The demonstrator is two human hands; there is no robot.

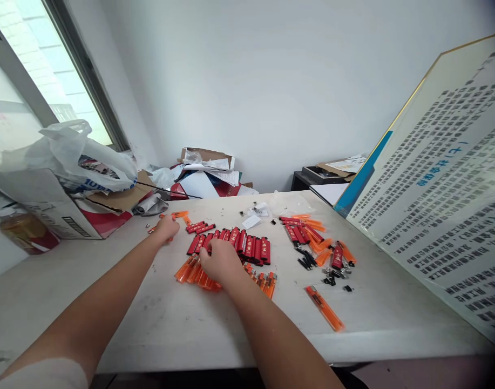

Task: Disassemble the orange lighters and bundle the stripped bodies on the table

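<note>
On a white table [158,319] lie rows of red lighters [247,246] and orange lighters [192,270]. My right hand [221,260] rests closed over the near end of these rows, fingers curled on the lighters; what it grips is hidden. My left hand [166,228] reaches further left and back, fingers curled down on a small red or orange piece at the table; I cannot make out what. A second pile of red and orange lighters [307,233] lies to the right with small black parts [307,262]. A single orange lighter [324,308] lies near the front.
A cardboard box [48,208] with a plastic bag [77,156] stands at the left. Papers and boxes [209,175] pile against the back wall. A large printed board [445,189] leans along the right side. Small white packets [253,216] lie behind the lighters.
</note>
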